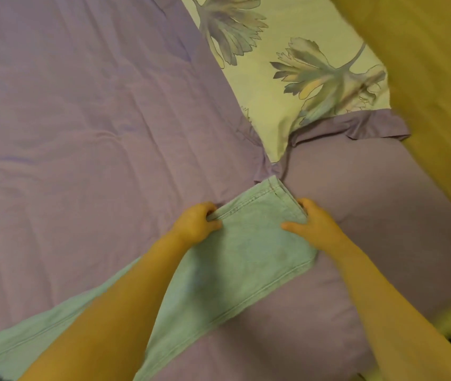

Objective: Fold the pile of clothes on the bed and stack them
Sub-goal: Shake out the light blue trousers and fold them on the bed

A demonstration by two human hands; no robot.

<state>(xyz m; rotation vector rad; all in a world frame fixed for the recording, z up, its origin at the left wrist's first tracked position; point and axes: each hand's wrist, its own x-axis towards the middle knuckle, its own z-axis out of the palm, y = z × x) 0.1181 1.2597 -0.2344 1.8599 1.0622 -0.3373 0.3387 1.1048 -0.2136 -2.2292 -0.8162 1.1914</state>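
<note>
One pair of light-blue jeans [240,257] lies flat on the bed [81,119], running from lower left up to the pillows. Left hand [195,222] pinches the left edge near the hem; right hand [313,225] grips the right corner at the hem, thumb on top. Denim looks medium-heavy, fairly stiff, not slippery, so it should crease cleanly. Best hold is probably the seamed edges or hem corners. Count: one garment visible, two pillows: one floral pillow [287,78], one purple pillow [370,188]. No stack in view.
</note>
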